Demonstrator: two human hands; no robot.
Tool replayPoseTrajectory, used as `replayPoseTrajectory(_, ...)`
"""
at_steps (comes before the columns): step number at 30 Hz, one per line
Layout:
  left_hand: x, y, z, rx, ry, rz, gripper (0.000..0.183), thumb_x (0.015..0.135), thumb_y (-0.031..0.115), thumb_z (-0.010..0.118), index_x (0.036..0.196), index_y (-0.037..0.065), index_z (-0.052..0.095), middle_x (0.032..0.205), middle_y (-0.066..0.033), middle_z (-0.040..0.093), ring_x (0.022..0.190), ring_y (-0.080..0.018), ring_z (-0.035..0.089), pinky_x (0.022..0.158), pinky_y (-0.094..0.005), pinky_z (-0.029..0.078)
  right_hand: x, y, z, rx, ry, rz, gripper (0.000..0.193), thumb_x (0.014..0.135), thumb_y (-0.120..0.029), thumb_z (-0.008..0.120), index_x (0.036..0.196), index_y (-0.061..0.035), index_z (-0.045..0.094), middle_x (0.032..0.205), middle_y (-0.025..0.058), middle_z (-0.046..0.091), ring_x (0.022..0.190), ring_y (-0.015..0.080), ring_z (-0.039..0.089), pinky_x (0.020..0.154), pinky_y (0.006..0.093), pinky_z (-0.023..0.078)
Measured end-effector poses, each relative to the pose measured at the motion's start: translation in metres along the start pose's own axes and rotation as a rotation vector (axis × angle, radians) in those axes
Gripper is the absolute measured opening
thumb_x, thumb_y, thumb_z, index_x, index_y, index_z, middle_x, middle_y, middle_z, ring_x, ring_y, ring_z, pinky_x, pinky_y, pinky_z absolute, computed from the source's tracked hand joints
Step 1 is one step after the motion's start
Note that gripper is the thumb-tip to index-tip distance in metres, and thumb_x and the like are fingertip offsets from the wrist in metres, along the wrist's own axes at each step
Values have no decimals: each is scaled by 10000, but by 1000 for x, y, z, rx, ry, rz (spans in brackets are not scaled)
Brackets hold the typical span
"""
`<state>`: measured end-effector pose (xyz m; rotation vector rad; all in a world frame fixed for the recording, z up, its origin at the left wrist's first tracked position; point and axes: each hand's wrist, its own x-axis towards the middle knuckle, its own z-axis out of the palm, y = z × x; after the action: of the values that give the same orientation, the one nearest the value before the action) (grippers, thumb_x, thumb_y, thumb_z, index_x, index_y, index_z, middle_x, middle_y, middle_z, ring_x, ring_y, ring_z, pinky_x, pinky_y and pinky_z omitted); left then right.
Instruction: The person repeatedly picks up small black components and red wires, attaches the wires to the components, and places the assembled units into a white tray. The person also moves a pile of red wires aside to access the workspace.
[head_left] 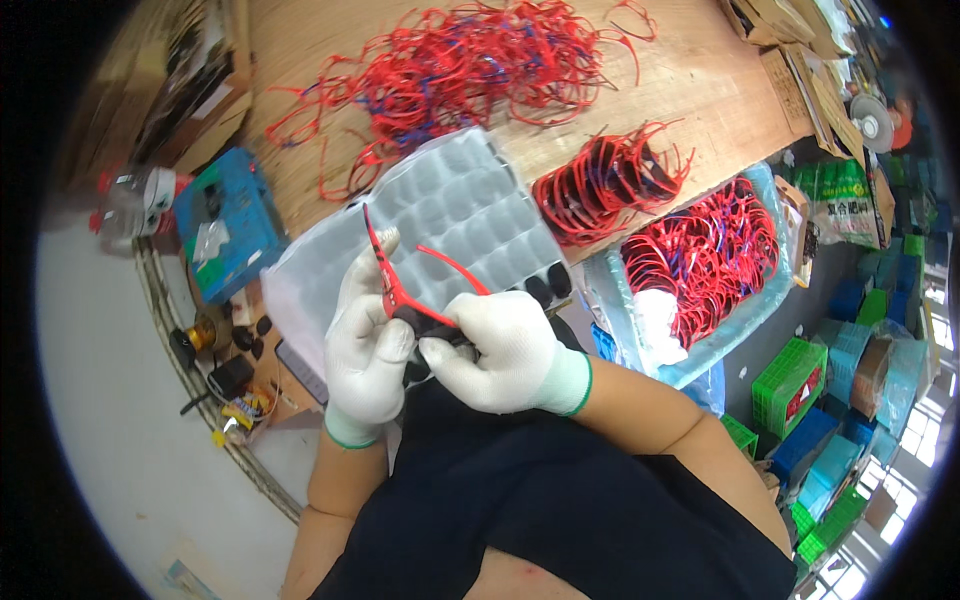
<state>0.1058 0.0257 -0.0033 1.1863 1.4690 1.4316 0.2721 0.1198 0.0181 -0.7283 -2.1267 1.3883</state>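
Both hands wear white knit gloves and hold one pair of red sunglasses (394, 292) close in front of my body. My left hand (362, 350) grips the frame at one side, its thumb by a dark lens. My right hand (505, 352) pinches the other side between thumb and fingers, hiding part of the rim. One temple arm points up past the left fingers, and the other slants up near the right hand. Behind them a pale grey tray (432, 206) with rounded pockets lies on white sheeting. Dark lenses (538, 291) sit in its near right corner.
A tangled heap of red frames (480, 65) covers the wooden table's far side. A stacked row of sunglasses (610, 185) stands right of the tray. Beyond it is a lined blue bin (760, 250) of red frames. A blue box (230, 225) stands at left.
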Motion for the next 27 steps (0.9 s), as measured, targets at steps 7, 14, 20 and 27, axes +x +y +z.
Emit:
replayPoseTrajectory(7, 80, -19, 49, 247, -198, 3, 157, 936, 116, 628, 999, -17, 686, 1210, -197, 698, 1247, -398, 625, 1063, -495, 477, 15, 70, -56, -58, 103, -34, 223, 795, -140, 749, 722, -74, 549, 577, 97, 553, 516, 333, 600, 500, 434, 474)
replayPoseTrajectory(14, 108, -39, 64, 197, -259, 10, 168, 910, 123, 715, 1044, 28, 678, 1312, -195, 648, 1296, -343, 593, 1042, -477, 499, 18, 115, -118, -193, 38, -257, 220, 682, -113, 770, 882, -118, 679, 696, 36, 560, 587, 245, 558, 526, 385, 441)
replayPoseTrajectory(20, 215, -193, -145, -187, 996, -354, 601, 1017, 335, 632, 1457, -42, 470, 1506, -178, 497, 1380, -325, 486, 1148, -433, 412, -7, 293, -251, -734, 608, 431, 190, 1032, -207, 547, 1022, -26, 605, 794, 234, 648, 763, 451, 647, 651, 509, 499)
replayPoseTrajectory(27, 248, -357, -339, 171, 788, -905, 433, 923, 287, 719, 1270, 33, 668, 1165, -125, 710, 1010, -253, 673, 916, -362, 509, 19, 322, -252, -582, 186, 519, 298, 1042, -313, 523, 1040, -32, 623, 880, 295, 658, 886, 512, 639, 762, 555, 501)
